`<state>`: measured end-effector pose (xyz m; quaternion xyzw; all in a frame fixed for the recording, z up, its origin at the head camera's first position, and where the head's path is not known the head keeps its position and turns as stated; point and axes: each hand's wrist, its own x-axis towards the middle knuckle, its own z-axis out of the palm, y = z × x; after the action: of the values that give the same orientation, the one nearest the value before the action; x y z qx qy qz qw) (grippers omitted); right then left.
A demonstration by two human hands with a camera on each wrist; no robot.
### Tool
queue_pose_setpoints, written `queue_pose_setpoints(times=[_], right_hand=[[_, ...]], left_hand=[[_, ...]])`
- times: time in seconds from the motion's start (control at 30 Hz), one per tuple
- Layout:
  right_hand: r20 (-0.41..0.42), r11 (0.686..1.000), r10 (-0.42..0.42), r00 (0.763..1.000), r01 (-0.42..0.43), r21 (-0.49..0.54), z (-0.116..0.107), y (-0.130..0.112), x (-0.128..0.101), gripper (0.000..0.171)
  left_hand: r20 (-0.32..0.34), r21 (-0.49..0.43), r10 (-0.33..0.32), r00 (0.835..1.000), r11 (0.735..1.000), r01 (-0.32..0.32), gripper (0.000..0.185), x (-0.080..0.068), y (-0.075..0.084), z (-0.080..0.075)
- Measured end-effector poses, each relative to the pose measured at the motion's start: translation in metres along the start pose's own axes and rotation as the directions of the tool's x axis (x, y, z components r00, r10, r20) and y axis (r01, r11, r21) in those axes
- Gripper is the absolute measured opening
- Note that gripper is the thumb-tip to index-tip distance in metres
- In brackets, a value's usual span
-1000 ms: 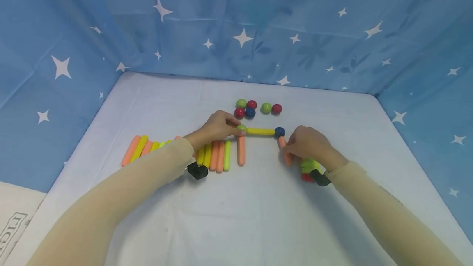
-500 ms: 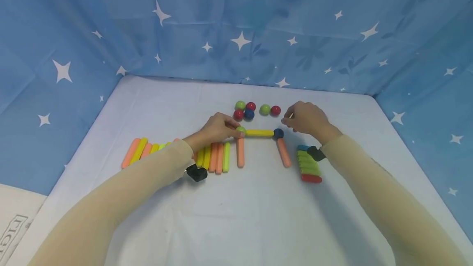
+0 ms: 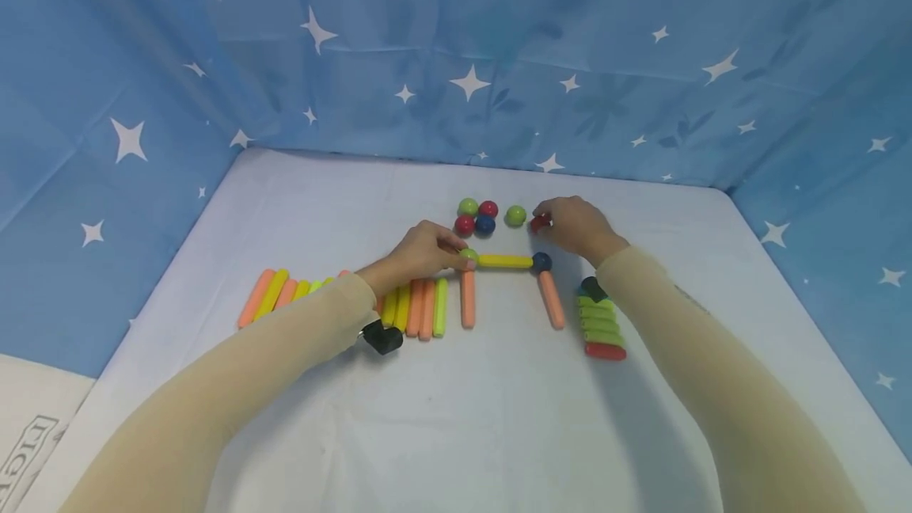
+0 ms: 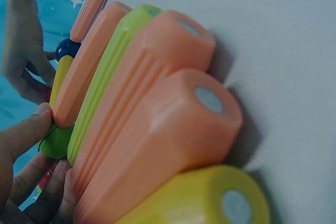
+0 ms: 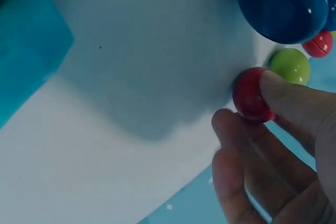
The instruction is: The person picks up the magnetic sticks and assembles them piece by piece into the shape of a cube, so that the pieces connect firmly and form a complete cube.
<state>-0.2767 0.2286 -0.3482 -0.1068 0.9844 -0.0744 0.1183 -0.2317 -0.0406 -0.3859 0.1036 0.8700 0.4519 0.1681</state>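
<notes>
The fingers [image 3: 449, 248] of the left hand [image 3: 420, 253] stay curled on the green ball [image 3: 467, 256] at the left corner of the frame, thumb against it in the left wrist view, just as in the two earlier pictures; under that wrist lies the row of orange and yellow-green sticks [image 3: 420, 305] on the white worktop [image 3: 456, 418]. From the green ball the yellow stick [image 3: 505, 261] runs across to the dark blue ball [image 3: 541, 262], with an orange stick [image 3: 467, 298] hanging from the left corner and a second orange stick [image 3: 552, 299] from the right one. That second stick now lies free: a second ago the right hand [image 3: 573, 226] was setting it under the blue ball, and since then it has let go and moved up to the loose balls, where it now pinches the red ball [image 3: 539, 222] between thumb and fingertips [image 5: 294, 98], just beside a loose green ball [image 3: 516, 215]. So the three-sided frame looks joined, and a ball for a further corner seems the piece in hand. A stack of short green sticks [image 3: 602, 323] lies below that wrist.
</notes>
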Motion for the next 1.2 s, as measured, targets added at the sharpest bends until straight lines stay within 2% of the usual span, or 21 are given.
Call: queue_pose_setpoints(times=[0.2,0.37,0.47,0.6,0.73,0.87,1.0,1.2], right_hand=[[-0.108,0.999,-0.034,0.994,0.031,-0.029,-0.001,-0.002,-0.012,0.041],[-0.184,0.993,-0.085,0.979,0.098,0.061,-0.006,-0.019,-0.034,0.040],[-0.147,0.985,-0.103,0.984,0.122,0.124,-0.005,-0.036,-0.054,0.036],[-0.002,0.975,-0.133,0.991,0.131,0.182,0.006,-0.056,-0.080,0.032],[0.098,0.952,-0.210,0.973,0.181,0.247,0.025,-0.070,-0.098,0.033],[0.097,0.923,-0.278,0.956,0.238,0.302,0.040,-0.080,-0.106,0.036],[0.061,0.908,-0.293,0.954,0.258,0.331,0.050,-0.085,-0.108,0.041],[0.040,0.910,-0.314,0.949,0.289,0.298,0.049,-0.085,-0.103,0.044]], left_hand=[[0.004,0.009,0.008,1.000,1.000,-0.008,0.039,0.000,0.000,0.000],[0.006,0.020,0.009,1.000,1.000,-0.009,0.039,0.001,0.000,0.000],[0.006,0.028,0.011,1.000,1.000,-0.011,0.039,0.001,0.001,0.000],[0.007,0.029,0.016,1.000,0.999,-0.016,0.039,0.001,0.001,0.000],[0.000,0.027,0.015,1.000,1.000,-0.015,0.040,0.001,0.000,-0.001],[-0.002,0.022,0.014,1.000,1.000,-0.014,0.040,0.001,-0.001,-0.002],[-0.002,0.017,0.015,1.000,1.000,-0.015,0.039,0.001,-0.001,-0.002],[0.005,0.014,0.023,1.000,1.000,-0.023,0.039,0.000,0.000,-0.002]])
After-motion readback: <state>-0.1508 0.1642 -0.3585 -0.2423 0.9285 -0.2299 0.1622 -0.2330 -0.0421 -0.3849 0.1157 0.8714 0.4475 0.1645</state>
